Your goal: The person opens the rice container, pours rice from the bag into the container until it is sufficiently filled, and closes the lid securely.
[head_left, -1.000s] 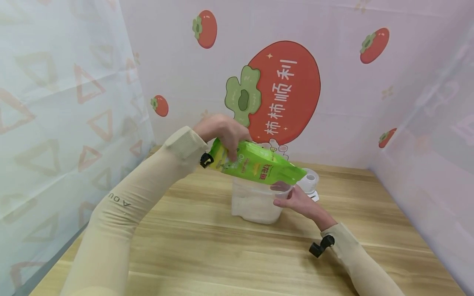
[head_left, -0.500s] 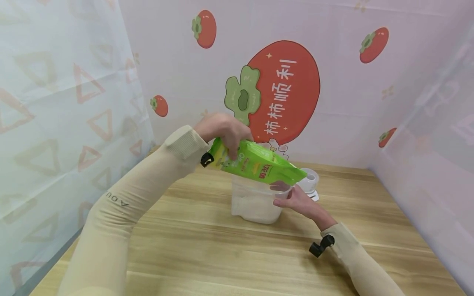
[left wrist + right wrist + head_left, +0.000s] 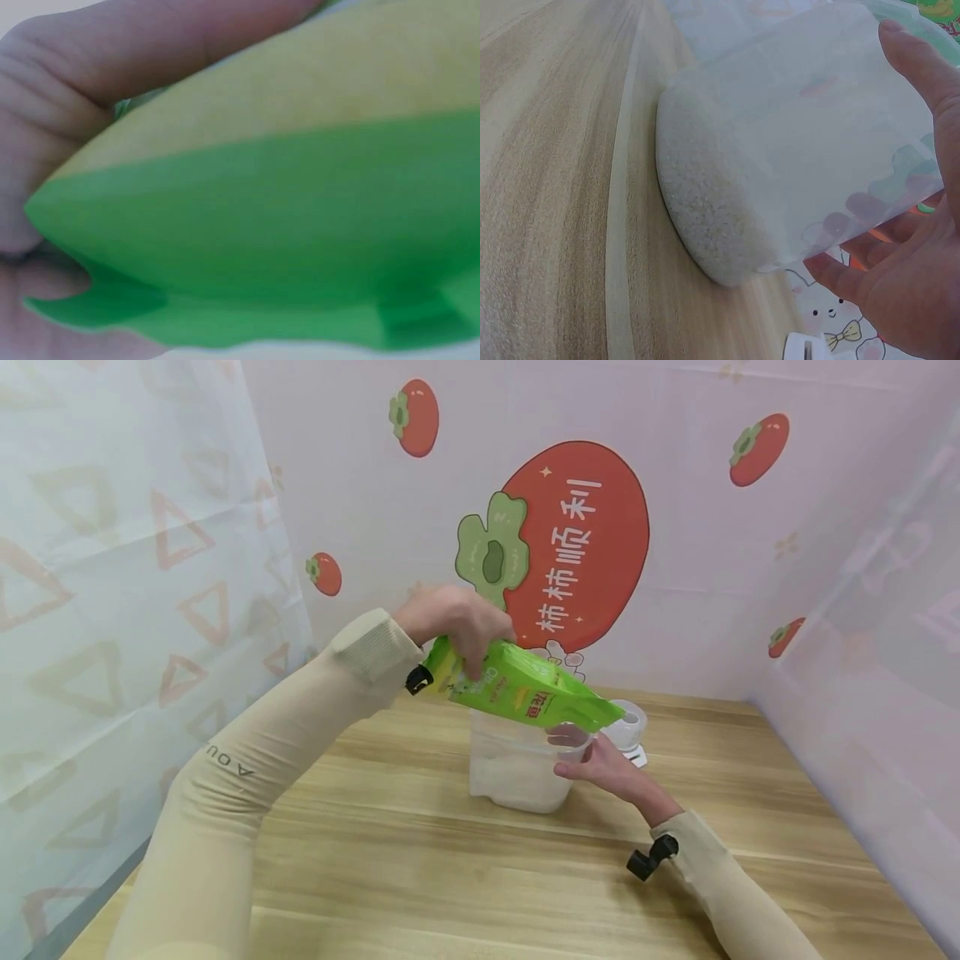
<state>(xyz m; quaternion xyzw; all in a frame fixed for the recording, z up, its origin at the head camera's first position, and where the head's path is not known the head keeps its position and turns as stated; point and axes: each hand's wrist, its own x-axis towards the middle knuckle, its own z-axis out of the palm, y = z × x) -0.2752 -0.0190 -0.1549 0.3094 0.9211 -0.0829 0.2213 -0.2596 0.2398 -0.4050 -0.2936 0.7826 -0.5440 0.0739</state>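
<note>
My left hand point(image 3: 471, 631) grips a green and yellow rice bag point(image 3: 517, 687) from above and holds it tilted, its lower end to the right over the mouth of a translucent plastic container point(image 3: 517, 777). In the left wrist view the bag point(image 3: 262, 225) fills most of the picture, with fingers around its edge. My right hand point(image 3: 603, 768) holds the container's right side near the rim, thumb in front. White rice point(image 3: 705, 202) lies in the bottom of the container in the right wrist view. The bag's mouth and any falling grains are hidden.
A white lid-like piece with a round opening point(image 3: 628, 724) stands on the wooden table point(image 3: 450, 877) behind my right hand. Patterned cloth walls point(image 3: 360, 485) close off the back and both sides.
My left hand and the bag have shifted very slightly up and to the right, and the left forearm has moved a little left. The right hand and container hold still.
</note>
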